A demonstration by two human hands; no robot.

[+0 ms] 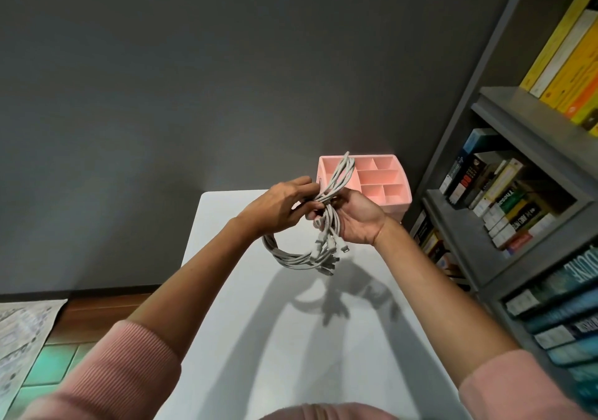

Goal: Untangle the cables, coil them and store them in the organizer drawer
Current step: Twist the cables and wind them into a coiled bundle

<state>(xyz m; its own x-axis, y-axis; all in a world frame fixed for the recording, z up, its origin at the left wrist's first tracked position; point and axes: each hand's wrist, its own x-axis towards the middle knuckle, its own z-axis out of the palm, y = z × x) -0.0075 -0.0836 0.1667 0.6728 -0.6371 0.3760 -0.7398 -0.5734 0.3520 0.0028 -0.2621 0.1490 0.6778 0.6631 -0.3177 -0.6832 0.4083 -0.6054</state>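
Note:
A bundle of several grey-white cables (293, 259) hangs in the air above the white table (291, 338). My left hand (278, 207) and my right hand (357, 217) both grip the bundle at its middle, fingers curled round the strands. One loop droops below my left hand, another sticks up toward the organizer. Several connector ends (326, 254) dangle under my right hand. The pink organizer (378, 178) stands at the table's far right corner, its compartments showing nothing but the cable loop in front of them.
A grey bookshelf (517, 193) full of books runs along the right side, close to the table. A dark grey wall lies behind. A patterned sheet (22, 332) lies on the floor at the left.

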